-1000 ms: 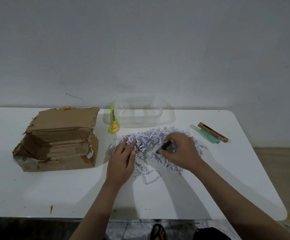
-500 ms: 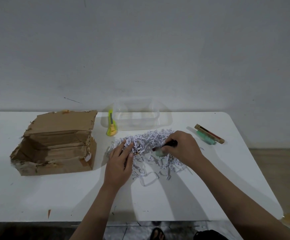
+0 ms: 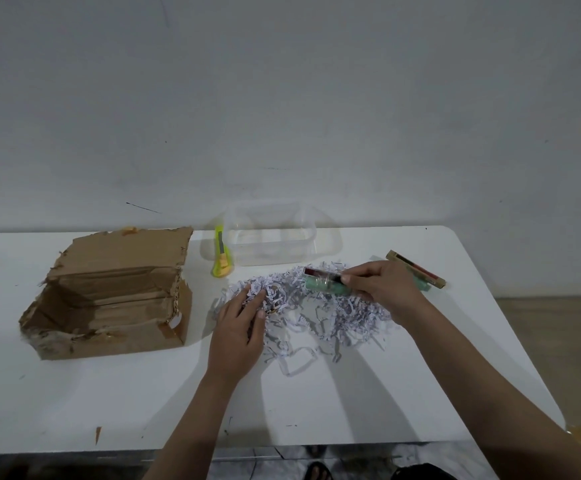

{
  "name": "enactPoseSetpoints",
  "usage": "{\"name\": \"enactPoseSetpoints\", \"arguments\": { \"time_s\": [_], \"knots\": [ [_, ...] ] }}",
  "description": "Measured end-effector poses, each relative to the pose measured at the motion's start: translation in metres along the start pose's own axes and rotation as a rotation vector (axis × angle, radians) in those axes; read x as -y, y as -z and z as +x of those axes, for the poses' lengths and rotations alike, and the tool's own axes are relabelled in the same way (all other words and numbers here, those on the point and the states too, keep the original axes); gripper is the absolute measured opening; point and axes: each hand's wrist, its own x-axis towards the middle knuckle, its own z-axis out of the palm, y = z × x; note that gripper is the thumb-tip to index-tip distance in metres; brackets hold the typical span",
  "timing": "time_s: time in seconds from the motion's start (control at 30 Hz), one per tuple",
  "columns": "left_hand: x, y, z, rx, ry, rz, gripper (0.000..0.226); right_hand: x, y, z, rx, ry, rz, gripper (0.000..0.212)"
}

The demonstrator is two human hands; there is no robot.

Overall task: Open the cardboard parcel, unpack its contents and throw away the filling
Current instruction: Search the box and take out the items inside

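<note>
My left hand: my left hand (image 3: 238, 325) lies flat on the left edge of the shredded paper filling (image 3: 316, 306), fingers nearly straight and spread a little, pressing the shreds and gripping nothing.
My right hand: my right hand (image 3: 380, 289) is curled round a small wrapped bundle (image 3: 327, 282), thumb and fingers pinching its right end just above the shreds; the bundle is a pale green tube with a dark red stick along its top, under clear film.
Filling: a loose heap of white and lilac strips on the counter (image 3: 316, 403), between my hands and trailing toward me.
Cardboard parcel: the cardboard parcel (image 3: 112, 292) sits at the left of the counter, torn open, flap up, well apart from the heap.
Already out: a second green tube with a tan box (image 3: 417, 270) lies just behind my right hand.
Other things: a yellow-green box cutter (image 3: 221, 252) lies beside a clear plastic tub (image 3: 275, 237) at the back.
Writing: I cannot read any lettering on the box, bundle or parcel sticker.
</note>
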Motion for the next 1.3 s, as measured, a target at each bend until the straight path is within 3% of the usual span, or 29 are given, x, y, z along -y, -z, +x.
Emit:
{"name": "enactPoseSetpoints", "arguments": {
  "time_s": [0.23, 0.53, 0.8, 1.03, 1.3],
  "knots": [
    [0.003, -0.001, 0.000, 0.009, -0.008, 0.010, 0.048, 0.007, 0.038, 0.006, -0.275, 0.156, -0.119, 0.012],
    [0.002, -0.002, 0.000, 0.007, -0.016, 0.015, 0.049, -0.024, 0.101, 0.034, -0.603, 0.036, -0.250, 0.013],
    [0.002, -0.002, 0.001, 0.006, -0.010, 0.029, 0.050, -0.035, 0.111, 0.057, -0.599, -0.006, 0.034, 0.021],
    [0.000, -0.001, 0.001, 0.019, 0.002, 0.039, 0.051, -0.057, 0.109, 0.067, -0.604, -0.049, -0.046, 0.020],
    [0.000, -0.001, 0.001, 0.025, -0.064, 0.070, 0.046, -0.055, 0.094, 0.047, -0.507, 0.155, -0.396, 0.020]
  ]
}}
